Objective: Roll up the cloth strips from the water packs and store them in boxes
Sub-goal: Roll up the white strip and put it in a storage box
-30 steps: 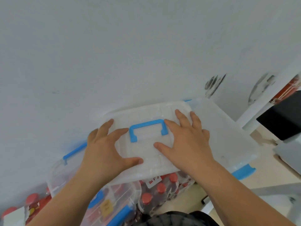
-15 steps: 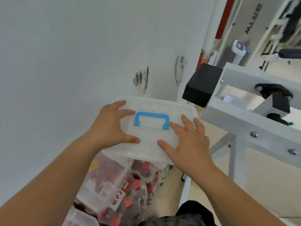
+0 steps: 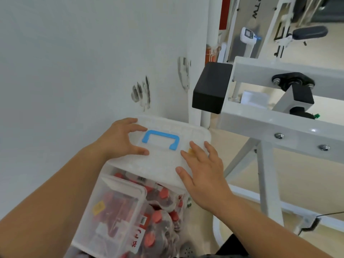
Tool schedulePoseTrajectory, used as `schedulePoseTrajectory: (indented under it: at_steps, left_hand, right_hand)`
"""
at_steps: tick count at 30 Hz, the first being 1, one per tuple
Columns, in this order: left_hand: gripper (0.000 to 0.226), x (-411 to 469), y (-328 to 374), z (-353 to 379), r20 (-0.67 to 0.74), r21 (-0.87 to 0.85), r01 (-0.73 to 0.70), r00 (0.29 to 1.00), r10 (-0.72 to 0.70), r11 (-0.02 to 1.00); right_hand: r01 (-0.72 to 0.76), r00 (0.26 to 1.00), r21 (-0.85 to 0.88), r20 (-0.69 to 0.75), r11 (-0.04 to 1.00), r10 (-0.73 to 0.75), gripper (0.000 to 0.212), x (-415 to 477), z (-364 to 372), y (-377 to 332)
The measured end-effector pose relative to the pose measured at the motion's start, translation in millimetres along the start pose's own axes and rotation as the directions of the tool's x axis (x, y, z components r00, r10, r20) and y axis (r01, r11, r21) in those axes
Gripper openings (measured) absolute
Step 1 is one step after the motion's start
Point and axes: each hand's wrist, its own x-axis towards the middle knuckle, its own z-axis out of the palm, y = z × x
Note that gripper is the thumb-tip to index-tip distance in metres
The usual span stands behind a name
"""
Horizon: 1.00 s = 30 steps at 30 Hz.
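A translucent white storage box shows its lid (image 3: 163, 164) with a blue handle (image 3: 161, 139). It sits on top of shrink-wrapped water packs (image 3: 160, 216) with red caps, close to the wall. My left hand (image 3: 119, 140) arches over the lid's left side, fingertips and thumb pressing down beside the handle. My right hand (image 3: 202, 170) lies flat on the lid's right front corner, fingers spread. Neither hand clasps anything. No cloth strip is visible.
A second clear box (image 3: 115, 211) holding red items stands below at the left. A white wall (image 3: 74, 71) with dark scuff marks is straight ahead. A white metal frame (image 3: 270, 123) with a black block (image 3: 210, 88) stands close on the right.
The view has swung right, bringing the metal frame in. Both hands stay on the lid; the right hand has slid toward the lid's right front corner and the left fingers have arched.
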Motion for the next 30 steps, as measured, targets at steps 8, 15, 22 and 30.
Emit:
schedulePoseTrajectory:
  at_steps: [8, 15, 22, 30]
  left_hand:
    - [0.088, -29, 60, 36, -0.05, 0.126, -0.165, 0.984, 0.172, 0.978]
    - [0.085, -37, 75, 66, 0.1, 0.277, -0.231, 0.972, 0.211, 0.933]
    - [0.093, -32, 65, 52, 0.165, 0.317, -0.283, 0.956, 0.241, 0.905]
    - [0.106, -32, 79, 48, 0.13, 0.291, -0.197, 0.978, 0.166, 0.936]
  right_hand:
    - [0.022, 1.0, 0.071, -0.024, 0.997, -0.02, 0.078, 0, 9, 1]
    - [-0.083, 0.929, 0.381, -0.304, 0.921, 0.21, 0.055, 0, 17, 34]
    - [-0.188, 0.967, 0.689, 0.006, 0.699, 0.254, 0.082, 4, 12, 44]
    - [-0.215, 0.953, 0.894, 0.104, 0.394, 0.284, 0.08, 11, 15, 39]
